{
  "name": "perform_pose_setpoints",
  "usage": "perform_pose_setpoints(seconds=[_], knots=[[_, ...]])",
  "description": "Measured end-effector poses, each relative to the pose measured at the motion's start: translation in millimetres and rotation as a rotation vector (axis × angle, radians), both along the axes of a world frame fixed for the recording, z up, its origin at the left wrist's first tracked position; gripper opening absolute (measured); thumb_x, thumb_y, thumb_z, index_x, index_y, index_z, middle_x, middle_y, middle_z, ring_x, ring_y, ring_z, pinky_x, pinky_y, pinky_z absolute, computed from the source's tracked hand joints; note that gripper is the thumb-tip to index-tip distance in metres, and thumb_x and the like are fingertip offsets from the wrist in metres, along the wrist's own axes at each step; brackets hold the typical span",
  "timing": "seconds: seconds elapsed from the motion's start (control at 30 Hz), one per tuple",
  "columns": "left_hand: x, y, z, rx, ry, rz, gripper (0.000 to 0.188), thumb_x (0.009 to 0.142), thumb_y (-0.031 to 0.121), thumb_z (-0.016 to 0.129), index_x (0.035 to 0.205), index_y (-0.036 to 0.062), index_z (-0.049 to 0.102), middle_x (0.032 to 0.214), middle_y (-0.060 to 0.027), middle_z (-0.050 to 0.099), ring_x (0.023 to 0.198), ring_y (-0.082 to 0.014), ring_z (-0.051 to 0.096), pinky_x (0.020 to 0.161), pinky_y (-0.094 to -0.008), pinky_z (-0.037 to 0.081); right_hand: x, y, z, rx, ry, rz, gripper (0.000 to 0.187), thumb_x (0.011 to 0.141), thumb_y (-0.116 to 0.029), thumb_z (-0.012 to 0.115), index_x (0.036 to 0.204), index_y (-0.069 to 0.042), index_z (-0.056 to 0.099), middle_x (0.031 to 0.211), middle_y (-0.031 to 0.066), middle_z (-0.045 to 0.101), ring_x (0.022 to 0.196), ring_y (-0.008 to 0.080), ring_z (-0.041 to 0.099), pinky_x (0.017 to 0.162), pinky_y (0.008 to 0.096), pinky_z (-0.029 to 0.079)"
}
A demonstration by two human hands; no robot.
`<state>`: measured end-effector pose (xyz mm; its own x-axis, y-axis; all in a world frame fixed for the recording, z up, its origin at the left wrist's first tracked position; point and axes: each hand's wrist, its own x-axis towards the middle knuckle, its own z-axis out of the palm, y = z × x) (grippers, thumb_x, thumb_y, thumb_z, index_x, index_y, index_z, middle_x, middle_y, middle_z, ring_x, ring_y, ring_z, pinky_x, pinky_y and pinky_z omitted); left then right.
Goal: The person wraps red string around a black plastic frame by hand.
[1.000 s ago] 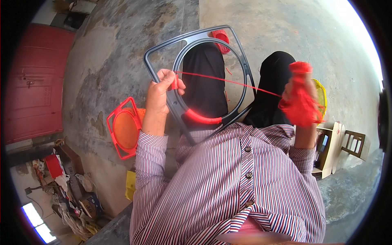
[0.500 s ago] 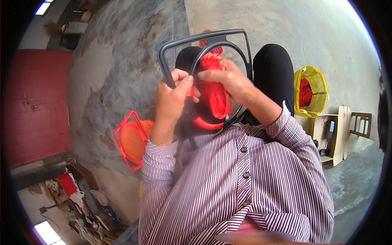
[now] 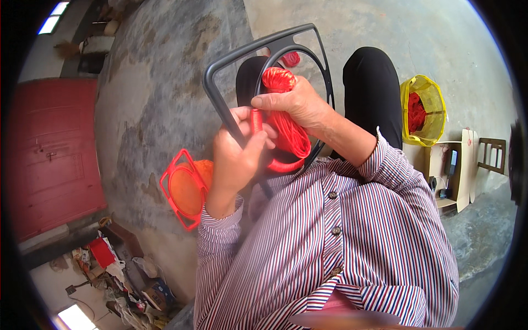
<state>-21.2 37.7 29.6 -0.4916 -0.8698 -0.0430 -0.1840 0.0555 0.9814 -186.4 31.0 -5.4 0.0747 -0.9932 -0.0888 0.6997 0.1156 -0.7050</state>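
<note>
A black frame with rounded corners [image 3: 219,104] and a round ring [image 3: 300,48] inside it is held tilted over my lap. Red cord is wound closely round the ring's near-left part, with one wound stretch [image 3: 283,165] close to my shirt. My left hand [image 3: 237,151] grips the ring by its wound part, thumb and fingers round it. In my right hand [image 3: 305,107] is a looped hank of red cord [image 3: 291,135], held inside the ring, the thumb pointing toward the winding. The left fingertips are partly hidden behind the ring.
On the floor to the right stand a yellow basket [image 3: 405,107] with red cord inside, an open cardboard box [image 3: 466,165] and a small wooden frame [image 3: 491,169]. A red frame with an orange round [image 3: 175,190] sits at left. Another red bundle [image 3: 291,59] lies beyond the ring.
The right hand and its hank have shifted slightly left, the thumb now close by the wound part. The frame tilts a little more; the whole view has also shifted slightly.
</note>
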Motion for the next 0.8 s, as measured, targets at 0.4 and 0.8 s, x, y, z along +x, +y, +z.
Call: perform_pose_setpoints(seconds=[0.4,0.8], knots=[[-4,4,1,0.095,-0.034,0.09,0.032,0.087,-0.001,0.055,0.116,-0.006,0.042,0.088,-0.0157,0.064,0.074,-0.0176,0.064,0.067,-0.0272,0.052,-5,7,9,-0.019,0.264,0.129,0.015,0.086,-0.007,0.068,0.075,0.001,0.06,0.064,0.0073,0.061,0.051,0.0133,0.06,0.047,0.0278,0.049],[22,-17,-18,0.919,0.697,0.056,0.047,0.097,0.035,0.046,0.102,-0.0097,0.061,0.069,-0.0186,0.058,0.051,-0.0199,0.049,0.046,-0.0284,0.038,-32,5,-28,0.024,0.397,0.051,0.017,0.077,-0.011,0.076,0.084,-0.004,0.061,0.072,0.0004,0.059,0.066,0.0094,0.056,0.061,0.025,0.045]])
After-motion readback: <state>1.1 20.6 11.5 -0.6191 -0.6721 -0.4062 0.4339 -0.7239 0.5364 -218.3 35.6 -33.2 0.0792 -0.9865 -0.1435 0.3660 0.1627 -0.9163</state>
